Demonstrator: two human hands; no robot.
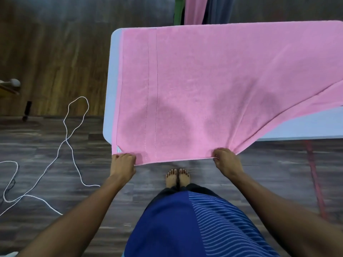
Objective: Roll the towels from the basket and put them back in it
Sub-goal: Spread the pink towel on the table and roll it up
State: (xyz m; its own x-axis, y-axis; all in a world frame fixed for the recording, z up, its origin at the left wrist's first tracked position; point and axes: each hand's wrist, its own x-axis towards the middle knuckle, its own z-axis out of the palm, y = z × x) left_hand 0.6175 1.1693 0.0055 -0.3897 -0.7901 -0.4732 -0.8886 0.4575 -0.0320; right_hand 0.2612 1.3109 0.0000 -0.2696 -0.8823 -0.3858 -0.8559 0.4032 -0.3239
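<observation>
— Nearest?
— Bare left hand (123, 161) and right hand (225, 158), fingers (130, 157) pinching the near hem of a pink towel (204, 80), overhanging the bench (116, 71) edge.
— Towel itself?
— Spread flat over the bench, right end folded on a slant.
— Progress?
— Early, seemingly: not yet rolled, no basket in view; more cloth (193, 10) hanging beyond.
— Writing?
— None readable.

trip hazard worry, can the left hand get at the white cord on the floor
Probably not yet: the left hand grips the near edge of the pink terry towel at the pale blue table, and the thin white cord lies lower, on the floor to its left. Nothing blocks it.
</observation>
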